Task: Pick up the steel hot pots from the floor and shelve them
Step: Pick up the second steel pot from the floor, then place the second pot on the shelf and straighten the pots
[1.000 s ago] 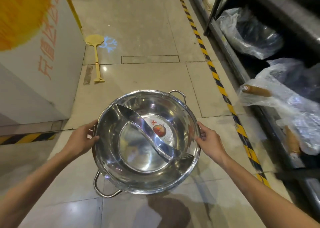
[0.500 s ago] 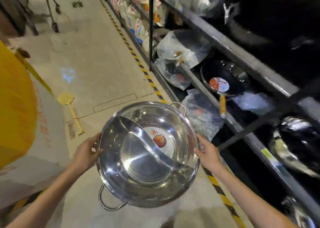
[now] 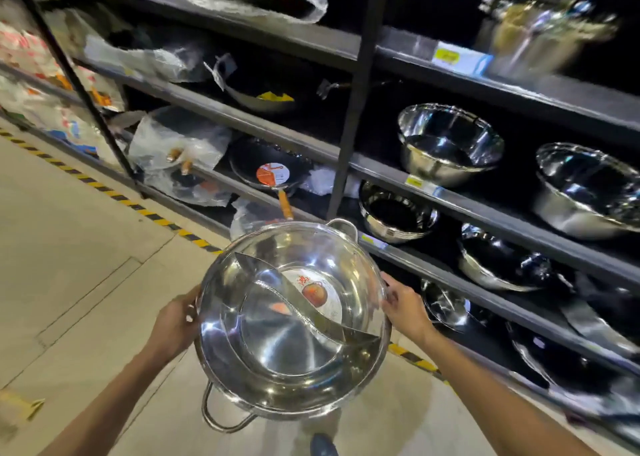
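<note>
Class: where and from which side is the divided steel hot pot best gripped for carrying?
Grip the hot pot by its rim at opposite sides, as the left hand and right hand do. It is wide and round, and its loop handles sit front and back.

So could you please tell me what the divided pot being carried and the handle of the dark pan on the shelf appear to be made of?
The divided pot, held by the left hand and right hand, looks like polished stainless steel: mirror-bright, with sharp reflections. The pan handle looks like wood, orange-brown and matte, though coloured plastic is possible. The dark pan itself looks like coated metal, hard to confirm.
</note>
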A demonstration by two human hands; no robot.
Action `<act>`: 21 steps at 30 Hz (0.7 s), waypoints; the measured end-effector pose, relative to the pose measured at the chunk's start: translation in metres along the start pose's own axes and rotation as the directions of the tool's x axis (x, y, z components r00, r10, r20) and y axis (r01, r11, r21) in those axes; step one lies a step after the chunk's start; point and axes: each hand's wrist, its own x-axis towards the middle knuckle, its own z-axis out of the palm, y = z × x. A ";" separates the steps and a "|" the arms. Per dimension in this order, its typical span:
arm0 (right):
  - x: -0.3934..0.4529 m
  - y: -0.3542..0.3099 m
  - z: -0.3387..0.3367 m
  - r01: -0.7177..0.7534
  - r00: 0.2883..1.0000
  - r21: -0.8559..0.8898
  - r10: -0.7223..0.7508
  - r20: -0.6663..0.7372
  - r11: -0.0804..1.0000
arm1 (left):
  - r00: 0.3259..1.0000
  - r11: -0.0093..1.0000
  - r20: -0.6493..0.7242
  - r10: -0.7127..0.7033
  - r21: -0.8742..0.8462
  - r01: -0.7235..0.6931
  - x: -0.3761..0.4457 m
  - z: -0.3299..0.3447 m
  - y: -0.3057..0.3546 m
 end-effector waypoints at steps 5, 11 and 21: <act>-0.040 0.042 -0.041 -0.100 0.989 0.027 0.102 -0.106 0.995 | 0.991 0.996 0.100 0.085 0.013 -0.087 0.021 0.031 0.054; -0.089 0.098 -0.079 -0.239 0.944 0.110 0.257 -0.206 0.965 | 0.941 0.966 0.226 0.251 0.004 -0.258 0.038 0.086 0.122; -0.097 0.177 -0.087 -0.341 0.891 0.208 0.386 -0.239 0.917 | 0.842 0.915 0.403 0.359 0.028 -0.403 0.082 0.166 0.170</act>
